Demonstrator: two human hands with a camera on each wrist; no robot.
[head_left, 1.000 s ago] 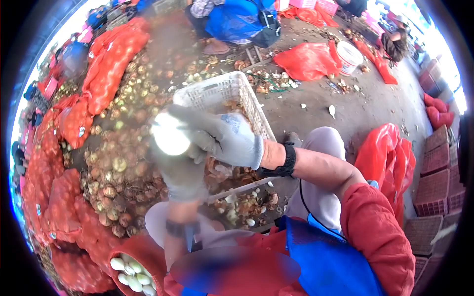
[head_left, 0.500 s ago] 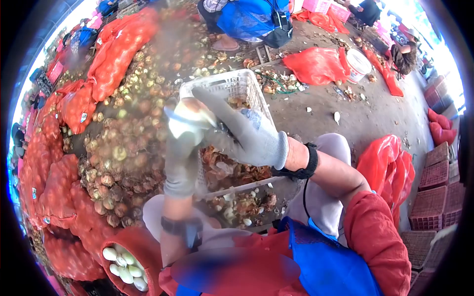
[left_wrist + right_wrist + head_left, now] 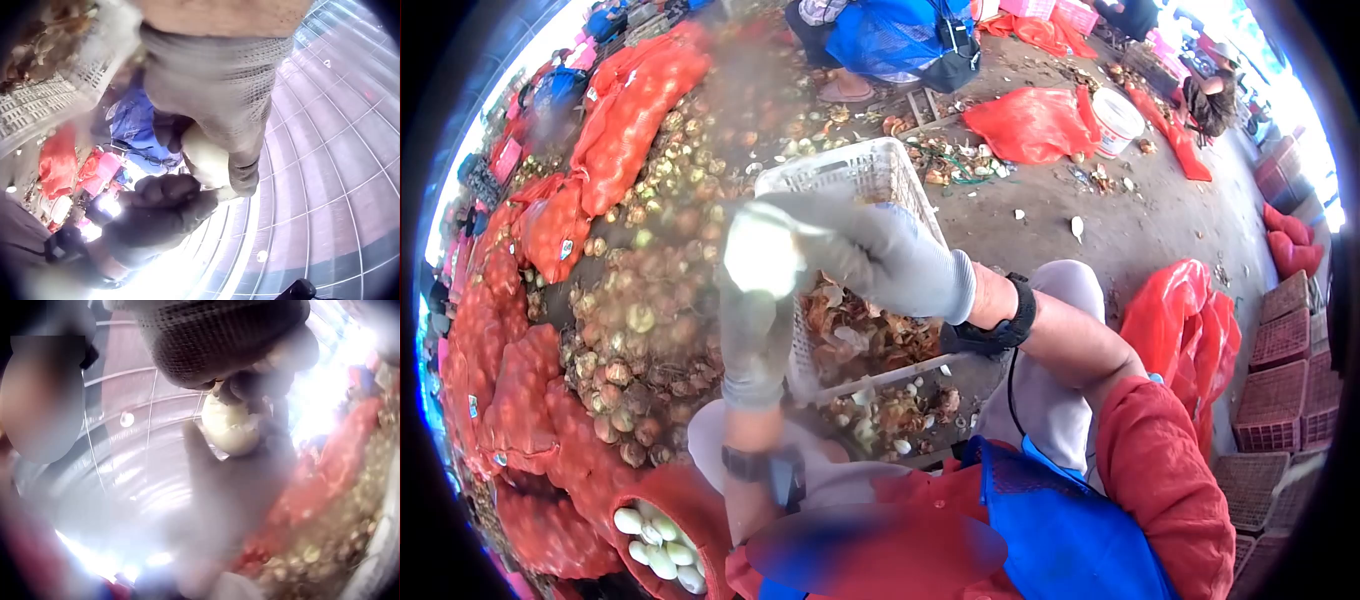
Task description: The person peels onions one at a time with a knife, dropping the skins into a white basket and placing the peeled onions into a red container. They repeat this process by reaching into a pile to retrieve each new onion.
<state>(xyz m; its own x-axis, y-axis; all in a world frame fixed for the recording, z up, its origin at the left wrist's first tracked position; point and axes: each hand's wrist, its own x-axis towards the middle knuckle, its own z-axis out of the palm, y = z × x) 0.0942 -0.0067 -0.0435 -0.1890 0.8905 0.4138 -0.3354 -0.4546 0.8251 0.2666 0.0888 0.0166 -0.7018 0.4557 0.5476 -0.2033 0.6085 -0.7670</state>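
Where both hands point(image 3: 870, 262) meet | onion point(image 3: 225, 422) between them | left hand point(image 3: 209, 94) gripping

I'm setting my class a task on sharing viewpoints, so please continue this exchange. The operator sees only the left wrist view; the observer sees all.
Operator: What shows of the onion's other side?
Observer: The right wrist view shows a pale yellowish face on the onion, partly covered by the left hand and right hand.
Operator: I can see part of the white crate. What lies to the person's left of it?
Observer: Left of the white crate spreads a pile of brown-skinned onions.
Operator: Anything beside the left leg?
Observer: Yes, a red container holding pale bulbs.
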